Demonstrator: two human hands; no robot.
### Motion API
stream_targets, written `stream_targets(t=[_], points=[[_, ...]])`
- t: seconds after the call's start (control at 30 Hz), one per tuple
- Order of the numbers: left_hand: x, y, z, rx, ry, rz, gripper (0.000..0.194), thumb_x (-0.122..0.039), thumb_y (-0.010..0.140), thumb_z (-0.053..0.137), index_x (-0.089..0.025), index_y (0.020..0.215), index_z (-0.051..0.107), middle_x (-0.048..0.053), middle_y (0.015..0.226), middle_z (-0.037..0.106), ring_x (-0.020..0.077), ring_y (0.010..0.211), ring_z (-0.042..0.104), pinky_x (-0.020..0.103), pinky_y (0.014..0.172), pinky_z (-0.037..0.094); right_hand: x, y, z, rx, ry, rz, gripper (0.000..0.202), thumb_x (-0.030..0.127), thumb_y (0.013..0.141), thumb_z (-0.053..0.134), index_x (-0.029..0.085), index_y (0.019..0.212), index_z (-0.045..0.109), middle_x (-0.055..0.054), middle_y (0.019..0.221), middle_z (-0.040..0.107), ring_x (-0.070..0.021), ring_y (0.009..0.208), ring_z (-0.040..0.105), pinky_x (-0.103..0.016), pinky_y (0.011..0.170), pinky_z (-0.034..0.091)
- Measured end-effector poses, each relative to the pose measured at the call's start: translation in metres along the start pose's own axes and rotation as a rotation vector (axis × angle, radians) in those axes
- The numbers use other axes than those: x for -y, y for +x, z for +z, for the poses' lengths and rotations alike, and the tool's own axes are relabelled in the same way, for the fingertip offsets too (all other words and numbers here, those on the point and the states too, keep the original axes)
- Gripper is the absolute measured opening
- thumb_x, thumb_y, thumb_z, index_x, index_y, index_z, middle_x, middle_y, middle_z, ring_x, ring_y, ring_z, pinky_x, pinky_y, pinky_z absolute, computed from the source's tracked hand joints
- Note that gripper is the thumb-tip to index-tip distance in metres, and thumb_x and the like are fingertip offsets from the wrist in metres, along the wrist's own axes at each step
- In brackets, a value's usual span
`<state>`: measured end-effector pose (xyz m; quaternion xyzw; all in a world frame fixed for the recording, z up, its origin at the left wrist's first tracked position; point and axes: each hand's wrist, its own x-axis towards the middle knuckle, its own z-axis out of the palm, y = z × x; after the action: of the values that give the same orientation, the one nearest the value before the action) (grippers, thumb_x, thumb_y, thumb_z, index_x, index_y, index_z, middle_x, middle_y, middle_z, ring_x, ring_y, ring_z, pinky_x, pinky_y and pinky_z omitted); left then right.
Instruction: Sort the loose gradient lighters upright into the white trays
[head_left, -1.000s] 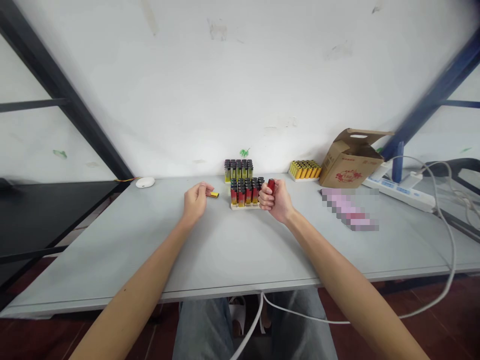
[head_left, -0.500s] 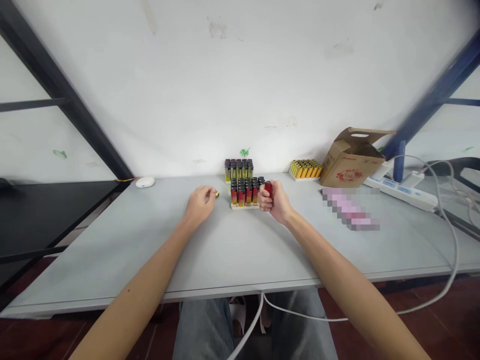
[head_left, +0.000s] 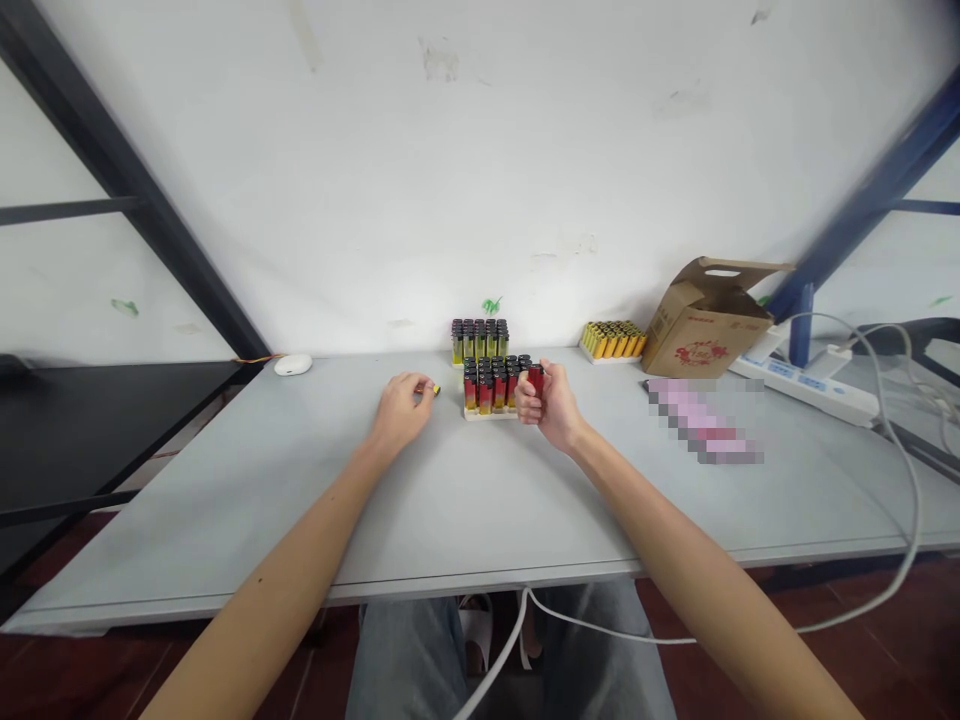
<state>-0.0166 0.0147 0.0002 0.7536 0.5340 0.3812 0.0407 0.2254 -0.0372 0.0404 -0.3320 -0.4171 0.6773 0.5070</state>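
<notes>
My right hand (head_left: pixel 553 405) is wrapped round a red lighter (head_left: pixel 535 378) with a black top, held upright at the right end of the front rack. That rack (head_left: pixel 491 414) is white and bears several red-and-yellow lighters (head_left: pixel 486 392). Behind it stand several yellow-green lighters (head_left: pixel 480 342) with dark tops. To the left of the racks, my left hand (head_left: pixel 406 405) rests low over the table, its thumb and fingers closed on a small yellow-and-black item (head_left: pixel 436 391), mostly hidden by the fingers.
Yellow lighters (head_left: pixel 613 342) fill a white tray by the wall. Right of them are an open cardboard box (head_left: pixel 701 335), a pixelated pink item (head_left: pixel 701 420) and a power strip (head_left: pixel 810 385) with white cables. A white oval case (head_left: pixel 292 365) lies at the left.
Both hands keep their grips in nearly the same places. The whole view has shifted very slightly.
</notes>
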Motion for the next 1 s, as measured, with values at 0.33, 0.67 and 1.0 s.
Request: stream_targets(t=[0.33, 0.67, 1.0], points=[[0.0003, -0.0009, 0.0017, 0.023, -0.021, 0.017, 0.021, -0.03, 0.087, 0.045, -0.019, 0.086, 0.063, 0.008, 0.089, 0.066, 0.0221, 0.085, 0.061, 0.037, 0.085, 0.047, 0.0071, -0.0058, 0.0068, -0.041, -0.001, 0.004, 0.032, 0.04, 0.087, 0.031, 0.023, 0.06, 0.027, 0.008, 0.051, 0.014, -0.0082, 0.043, 0.008, -0.019, 0.038, 0.013], [0.0056, -0.0007, 0.0046, 0.012, -0.002, 0.038, 0.019, -0.029, 0.087, 0.046, -0.019, 0.085, 0.063, 0.008, 0.089, 0.067, 0.0224, 0.087, 0.061, 0.036, 0.084, 0.047, 0.0032, -0.0047, 0.007, 0.008, -0.015, 0.025, 0.035, 0.04, 0.089, 0.027, 0.022, 0.059, 0.029, 0.008, 0.051, 0.016, -0.0077, 0.042, 0.009, -0.019, 0.039, 0.014], [0.0051, -0.0007, 0.0045, -0.001, 0.021, 0.029, 0.022, -0.031, 0.089, 0.044, -0.02, 0.084, 0.063, 0.008, 0.089, 0.067, 0.0228, 0.088, 0.061, 0.037, 0.086, 0.046, 0.0009, -0.0037, 0.0002, 0.111, 0.033, -0.098, 0.034, 0.05, 0.086, 0.033, 0.021, 0.083, 0.05, 0.004, 0.058, 0.041, -0.0102, 0.045, 0.032, -0.022, 0.045, 0.029]])
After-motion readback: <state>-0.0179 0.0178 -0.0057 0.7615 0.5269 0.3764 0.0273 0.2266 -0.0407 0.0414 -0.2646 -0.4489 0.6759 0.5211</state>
